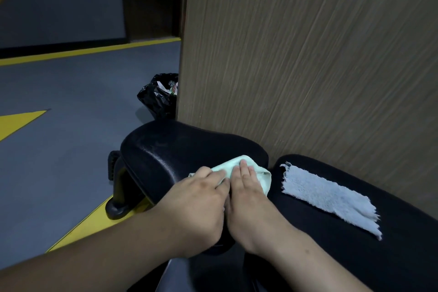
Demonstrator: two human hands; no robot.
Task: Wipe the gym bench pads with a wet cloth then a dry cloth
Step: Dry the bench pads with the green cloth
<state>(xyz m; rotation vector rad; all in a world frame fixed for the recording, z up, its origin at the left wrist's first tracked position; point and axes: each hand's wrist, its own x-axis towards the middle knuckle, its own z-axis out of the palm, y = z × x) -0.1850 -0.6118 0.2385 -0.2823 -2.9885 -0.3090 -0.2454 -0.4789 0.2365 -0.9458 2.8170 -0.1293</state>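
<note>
The black seat pad (170,149) of the gym bench lies in front of me, with the longer back pad (331,232) to its right. A pale green cloth (237,165) rests on the near right part of the seat pad. My left hand (201,204) and my right hand (248,194) lie side by side, both pressing on this cloth with fingers flat. A light blue fluffy cloth (329,197) lies spread on the back pad, untouched.
A wood-grain wall panel (308,54) stands right behind the bench. A bin with a black bag (161,95) sits on the grey floor beside the panel's corner. The bench's black frame foot (118,201) rests on a yellow floor stripe at the left.
</note>
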